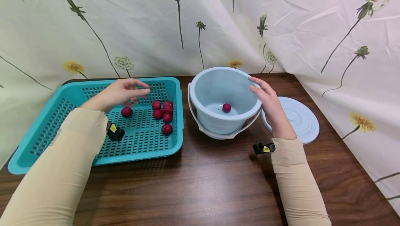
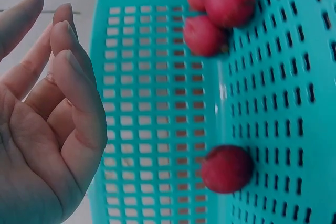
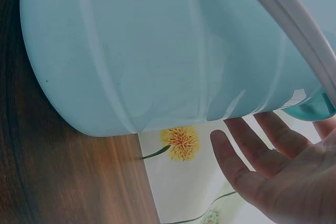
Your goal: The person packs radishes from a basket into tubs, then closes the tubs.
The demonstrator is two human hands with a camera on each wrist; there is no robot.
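My left hand (image 1: pixel 125 92) hovers above a teal plastic basket (image 1: pixel 178 115), its fingers loosely bent and holding nothing. Under it a single small round red fruit (image 1: pixel 126 111) lies on the basket floor. Several more red fruits (image 1: pixel 167 117) cluster by the basket's right wall; some also show in the left wrist view. One red fruit (image 1: pixel 226 107) lies inside the light blue bucket (image 1: pixel 215 123). On the bucket's right rim rest fingers of my right hand (image 1: pixel 271 106). In the right wrist view that hand's fingers (image 3: pixel 254 145) look mostly straight beside the bucket wall.
A light blue round lid (image 1: pixel 298 118) lies right of the bucket, partly behind the right hand. The bucket's handle (image 1: pixel 203 128) hangs down at the front. All stand on a dark wooden table (image 1: pixel 193 184), with a flower-printed white cloth (image 1: pixel 140 28) behind.
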